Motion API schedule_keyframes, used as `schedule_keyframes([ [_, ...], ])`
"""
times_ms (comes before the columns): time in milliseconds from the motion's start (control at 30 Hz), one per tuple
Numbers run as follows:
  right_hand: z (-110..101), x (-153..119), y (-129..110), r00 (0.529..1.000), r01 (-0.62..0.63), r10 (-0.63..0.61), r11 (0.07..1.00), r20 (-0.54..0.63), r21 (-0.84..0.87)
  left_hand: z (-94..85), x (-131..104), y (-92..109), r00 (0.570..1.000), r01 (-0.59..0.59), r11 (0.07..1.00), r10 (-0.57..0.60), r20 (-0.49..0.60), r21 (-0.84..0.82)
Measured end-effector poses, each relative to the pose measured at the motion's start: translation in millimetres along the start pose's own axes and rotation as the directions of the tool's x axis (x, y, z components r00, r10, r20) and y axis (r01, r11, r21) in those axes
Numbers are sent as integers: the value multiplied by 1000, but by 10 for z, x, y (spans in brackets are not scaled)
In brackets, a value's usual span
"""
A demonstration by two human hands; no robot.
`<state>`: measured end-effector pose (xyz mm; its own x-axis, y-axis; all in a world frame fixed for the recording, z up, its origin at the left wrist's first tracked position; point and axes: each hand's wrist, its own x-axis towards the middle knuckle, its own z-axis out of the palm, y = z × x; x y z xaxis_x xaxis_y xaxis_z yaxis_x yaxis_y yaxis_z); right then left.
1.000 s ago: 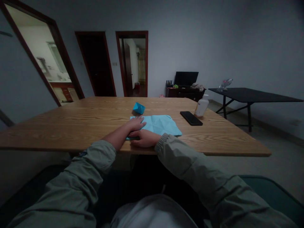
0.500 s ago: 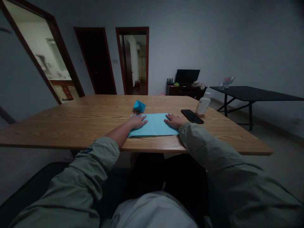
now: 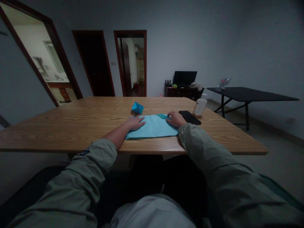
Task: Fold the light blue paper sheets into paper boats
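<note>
Left hand (image 3: 136,123) lies flat, fingers spread, on the near-left part of a pale blue paper sheet (image 3: 155,127), seemingly to pin it. Right hand (image 3: 176,119), fingers bent, rests at the sheet's far-right part, apparently steadying or working the edge; whether it pinches, cannot tell. A darker teal strip shows there. Sheet thin, faintly creased, near the front of the wood-grained worktop (image 3: 83,126). Beyond: faceted blue folded piece (image 3: 137,108); rightward, glossy black phone (image 3: 190,117), whitish bottle (image 3: 200,105).
</note>
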<state>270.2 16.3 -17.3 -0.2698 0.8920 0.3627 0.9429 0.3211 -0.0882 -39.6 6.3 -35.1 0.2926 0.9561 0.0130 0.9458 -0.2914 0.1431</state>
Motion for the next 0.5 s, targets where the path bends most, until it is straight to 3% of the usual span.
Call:
schedule_keyframes([
  [200, -25, -8, -52, 999, 13, -15, 997, 28, 80, -2, 4, 0, 1000, -6, 1000, 6, 0, 7],
  [500, 67, 9, -9, 993, 90, -77, 982, -87, 164, 13, 11, -2, 1000, -6, 999, 6, -5, 48],
])
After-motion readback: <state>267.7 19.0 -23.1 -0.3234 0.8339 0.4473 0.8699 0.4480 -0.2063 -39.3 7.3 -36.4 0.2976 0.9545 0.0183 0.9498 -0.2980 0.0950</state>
